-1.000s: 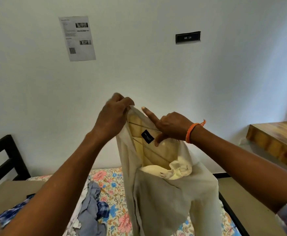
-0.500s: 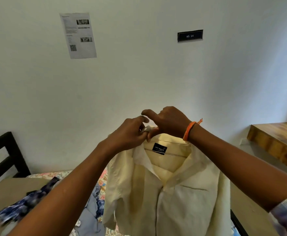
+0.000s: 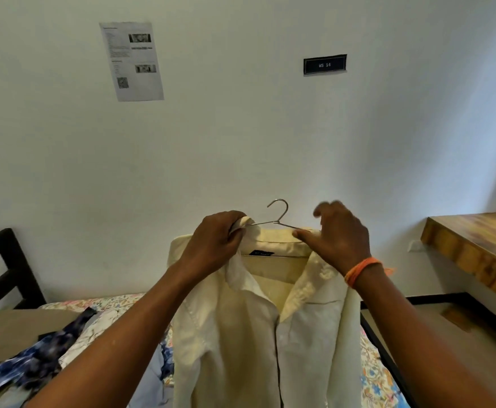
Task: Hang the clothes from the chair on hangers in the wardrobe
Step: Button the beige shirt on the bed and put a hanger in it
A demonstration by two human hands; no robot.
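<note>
Ahead, I'm seeing a pale wall (image 3: 241, 142) carrying a paper (image 3: 132, 61) and a dark sign (image 3: 325, 64), both above the shirt (image 3: 270, 334). Below the shirt, a floral sheet (image 3: 379, 378) is lying with blurred clothes (image 3: 35, 366); a wooden shelf (image 3: 476, 245) is sitting right of it. My left hand (image 3: 214, 245) is gripping the collar on the wire hanger (image 3: 279, 219). My right hand (image 3: 341, 240) is pinching the collar's other side, upper fingers blurred.
</note>
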